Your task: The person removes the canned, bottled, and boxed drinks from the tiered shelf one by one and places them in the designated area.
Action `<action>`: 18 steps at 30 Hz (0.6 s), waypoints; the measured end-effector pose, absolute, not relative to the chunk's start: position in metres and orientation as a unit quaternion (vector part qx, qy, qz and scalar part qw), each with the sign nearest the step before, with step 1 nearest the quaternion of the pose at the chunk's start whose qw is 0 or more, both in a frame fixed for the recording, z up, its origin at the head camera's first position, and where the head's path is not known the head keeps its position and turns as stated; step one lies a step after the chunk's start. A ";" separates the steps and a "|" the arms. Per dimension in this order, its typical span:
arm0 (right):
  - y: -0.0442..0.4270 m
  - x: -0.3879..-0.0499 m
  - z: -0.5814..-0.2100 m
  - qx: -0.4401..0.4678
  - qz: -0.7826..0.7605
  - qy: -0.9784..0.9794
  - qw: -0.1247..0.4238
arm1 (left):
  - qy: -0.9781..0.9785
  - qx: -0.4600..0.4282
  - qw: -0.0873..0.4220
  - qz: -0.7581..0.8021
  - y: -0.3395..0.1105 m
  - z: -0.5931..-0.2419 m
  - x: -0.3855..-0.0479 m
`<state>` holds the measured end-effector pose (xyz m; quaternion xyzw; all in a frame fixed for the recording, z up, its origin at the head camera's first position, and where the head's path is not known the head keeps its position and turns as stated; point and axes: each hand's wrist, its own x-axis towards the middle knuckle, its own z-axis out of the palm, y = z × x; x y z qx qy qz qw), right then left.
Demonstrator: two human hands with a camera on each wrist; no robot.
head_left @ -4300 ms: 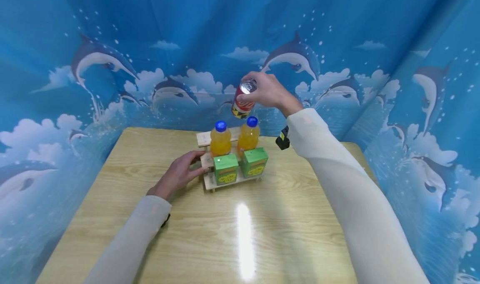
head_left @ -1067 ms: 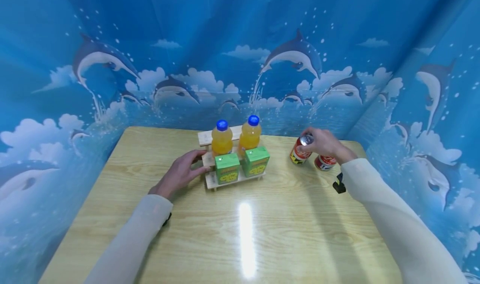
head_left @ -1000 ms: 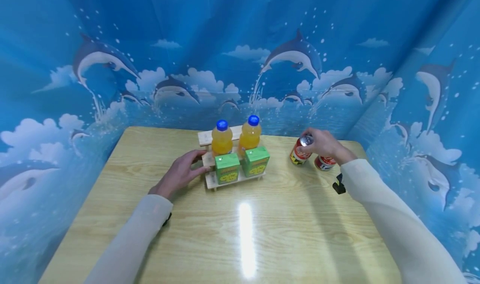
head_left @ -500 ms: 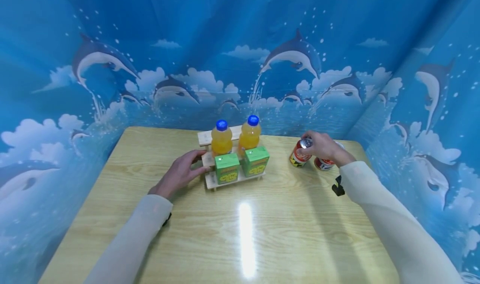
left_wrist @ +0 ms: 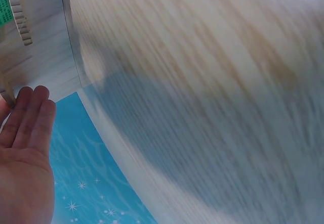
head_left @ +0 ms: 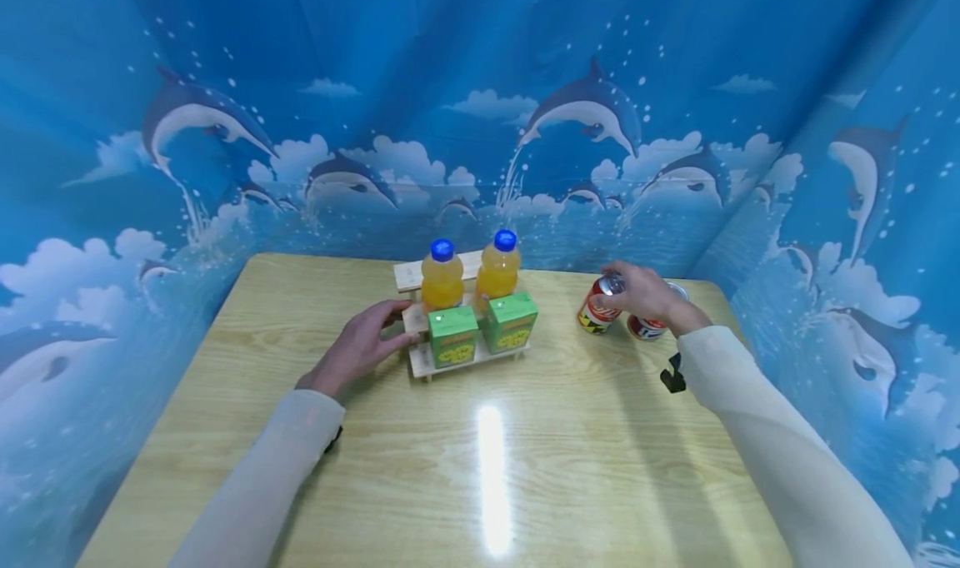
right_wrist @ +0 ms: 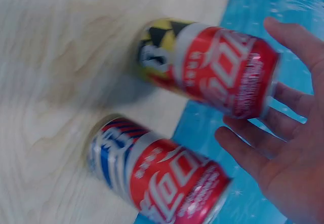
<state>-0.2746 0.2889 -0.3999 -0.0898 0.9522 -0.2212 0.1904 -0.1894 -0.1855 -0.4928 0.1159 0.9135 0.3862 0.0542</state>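
Note:
My left hand (head_left: pixel 356 347) holds the left end of a small tiered wooden rack (head_left: pixel 409 276), thumb and fingers on either side of a shelf end. In the left wrist view its fingers (left_wrist: pixel 38 118) look fairly straight, the thumb mostly hidden. Two orange-drink bottles (head_left: pixel 442 289) with blue caps stand on the rack, behind two green juice cartons (head_left: pixel 453 343). To the right, my right hand (head_left: pixel 645 293) surrounds the top of a red soda can (right_wrist: pixel 212 67) standing on the table. Its thumb (right_wrist: pixel 291 37) is spread off the can, the fingers loose beside it.
A second red soda can (right_wrist: pixel 157 168), with a blue and white lower part, stands close to the first, partly under my right hand in the head view. The wooden table (head_left: pixel 420 468) ends at a blue dolphin-print curtain (head_left: pixel 360 93) behind and at the sides.
My right hand has carried the red can from above the bottles rightward and down onto the table. Its grip has since loosened, with only slight motion. The left hand stays at the rack.

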 end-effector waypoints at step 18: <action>0.252 -0.271 -0.388 -0.130 -0.351 0.921 0.104 | 0.916 0.112 0.052 0.383 -0.185 -0.493 -0.190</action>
